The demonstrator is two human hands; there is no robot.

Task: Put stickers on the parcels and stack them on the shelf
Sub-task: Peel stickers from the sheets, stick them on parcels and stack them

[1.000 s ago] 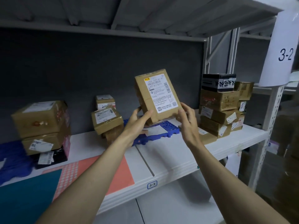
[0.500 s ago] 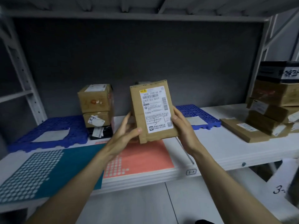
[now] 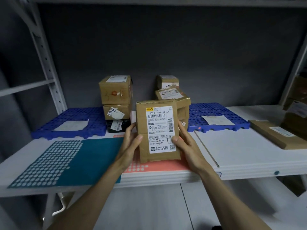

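Since half a second ago: parcel [image 3: 157,130] lowered slightly toward the shelf [image 3: 249,156], both hands keeping their hold; view shifted right, so the stack behind now shows. Parcel: brown, flat, held upright above the shelf's near edge at centre, label facing the camera, bottom edge over the pink mat [image 3: 159,166]; whether it touches the mat cannot be told. Left hand [image 3: 130,145]: grips the parcel's left edge, thumb on the front, fingers curled behind. Right hand [image 3: 186,143]: grips the right edge, thumb pressed on the label's lower corner, fingers wrapped behind. Teal mat [image 3: 74,161]: dotted, flat on the shelf, left of the pink one. Left stack [image 3: 116,98]: two brown boxes on a dark item, far centre-left. Right stack [image 3: 172,95]: brown boxes, tilted, directly behind the parcel. Left blue tray [image 3: 69,123]: perforated, far left, a paper sheet on it. Right blue tray [image 3: 217,117]: far right of centre, likewise bearing a sheet. Flat box [image 3: 275,136]: brown, lying at the right, beside further cartons at the edge.
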